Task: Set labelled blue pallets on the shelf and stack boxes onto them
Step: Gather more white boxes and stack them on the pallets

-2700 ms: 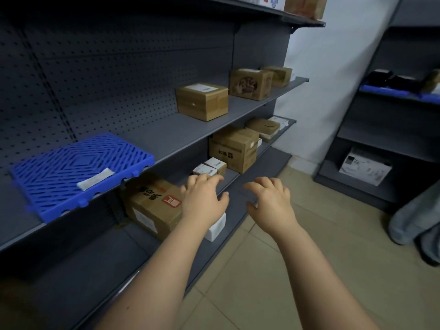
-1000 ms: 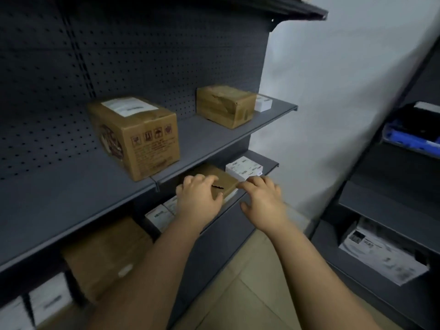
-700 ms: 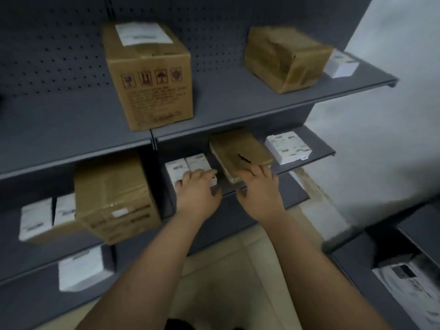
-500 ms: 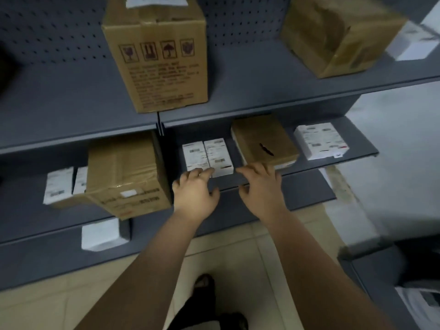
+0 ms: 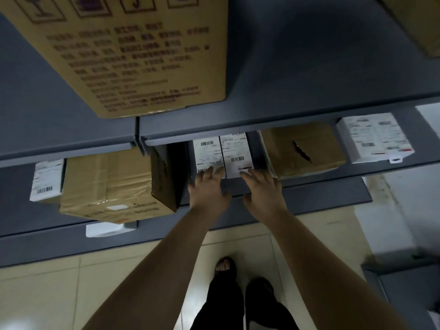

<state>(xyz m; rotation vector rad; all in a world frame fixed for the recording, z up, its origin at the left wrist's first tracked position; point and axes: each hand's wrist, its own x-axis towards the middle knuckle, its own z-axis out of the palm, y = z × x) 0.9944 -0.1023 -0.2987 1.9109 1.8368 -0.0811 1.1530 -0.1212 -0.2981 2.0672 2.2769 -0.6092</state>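
Two small white labelled boxes stand side by side on the middle shelf, the left white box and the right white box. My left hand has its fingers spread, with the fingertips on the front edge of the left box. My right hand is also spread, its fingertips touching the front edge of the right box. Neither hand grips anything. No blue pallet is in view.
A big printed cardboard box sits on the upper shelf right above. On the middle shelf lie a large brown box at left, a flat brown box and a white box at right. Tiled floor and my feet are below.
I walked right along the shelving, away from the blue pallet, and leaned down. Both hands moved forward under the upper shelf until their fingertips reached the two white boxes.
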